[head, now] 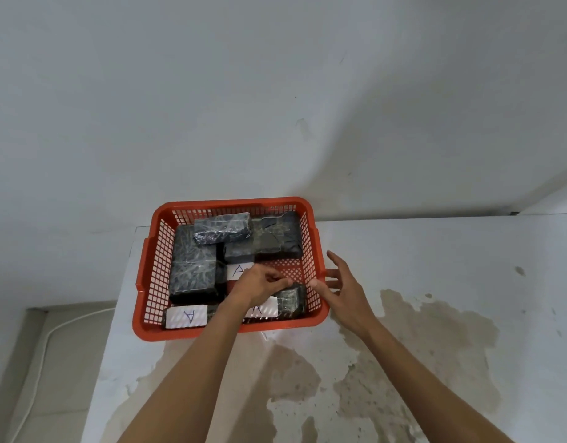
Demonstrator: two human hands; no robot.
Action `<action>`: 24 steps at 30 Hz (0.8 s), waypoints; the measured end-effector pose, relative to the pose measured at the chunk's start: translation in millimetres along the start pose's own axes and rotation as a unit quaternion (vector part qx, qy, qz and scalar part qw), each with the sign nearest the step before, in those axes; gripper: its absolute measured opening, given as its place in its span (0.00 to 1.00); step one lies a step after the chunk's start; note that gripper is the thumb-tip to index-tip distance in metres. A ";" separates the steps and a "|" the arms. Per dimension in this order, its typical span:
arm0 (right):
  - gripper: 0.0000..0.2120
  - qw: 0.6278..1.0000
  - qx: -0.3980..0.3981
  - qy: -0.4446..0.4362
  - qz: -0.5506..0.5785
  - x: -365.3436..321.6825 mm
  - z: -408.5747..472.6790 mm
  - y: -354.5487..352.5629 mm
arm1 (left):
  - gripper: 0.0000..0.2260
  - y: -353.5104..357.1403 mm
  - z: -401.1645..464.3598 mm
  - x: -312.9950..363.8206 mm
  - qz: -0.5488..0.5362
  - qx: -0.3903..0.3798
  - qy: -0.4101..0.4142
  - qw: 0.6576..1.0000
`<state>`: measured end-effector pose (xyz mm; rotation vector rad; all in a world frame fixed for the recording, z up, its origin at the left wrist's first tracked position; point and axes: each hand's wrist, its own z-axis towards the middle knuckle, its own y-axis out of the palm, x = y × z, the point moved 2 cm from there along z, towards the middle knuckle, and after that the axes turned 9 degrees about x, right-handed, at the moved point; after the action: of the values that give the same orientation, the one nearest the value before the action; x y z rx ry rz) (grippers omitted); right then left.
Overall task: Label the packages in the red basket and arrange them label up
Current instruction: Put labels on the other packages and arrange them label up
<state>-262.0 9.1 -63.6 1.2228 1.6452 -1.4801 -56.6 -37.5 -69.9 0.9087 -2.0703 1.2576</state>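
A red basket [148, 282] stands on a white stained table and holds several black wrapped packages. Three of them show white labels marked "A": one at the front left [186, 316], one in the middle [237, 270], one at the front right [269, 308]. Unlabelled packages lie at the left [192, 266] and at the back [223, 227], [275, 235]. My left hand [259, 284] reaches into the basket, its fingers resting on the front right package [291, 298]. My right hand [343, 282] hovers open just outside the basket's right wall, thumb near the rim.
The table [435, 282] carries large brownish stains in front of and to the right of the basket. A white wall rises right behind the basket. Left of the table the floor lies lower, with a white cable [48, 340] on it.
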 end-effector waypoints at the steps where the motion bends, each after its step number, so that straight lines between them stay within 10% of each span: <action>1: 0.38 1.000 -0.001 0.004 0.005 1.3 -0.1 0.6 | 0.16 1.0 1.1 -0.1 0.006 0.000 -0.004 1.000; 18: 0.27 0.999 0.004 0.026 0.035 -3.6 -4.6 2.7 | 0.10 4.0 9.6 13.3 -0.010 -0.085 -0.006 0.996; 24: 0.21 0.998 0.004 0.032 0.054 0.2 -5.9 3.2 | 0.08 1.5 2.8 9.8 -0.069 0.056 0.017 0.996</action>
<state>-258.3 14.7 -63.9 1.3545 1.5891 -1.3956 -64.2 -42.1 -64.7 1.0538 -1.8933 1.3160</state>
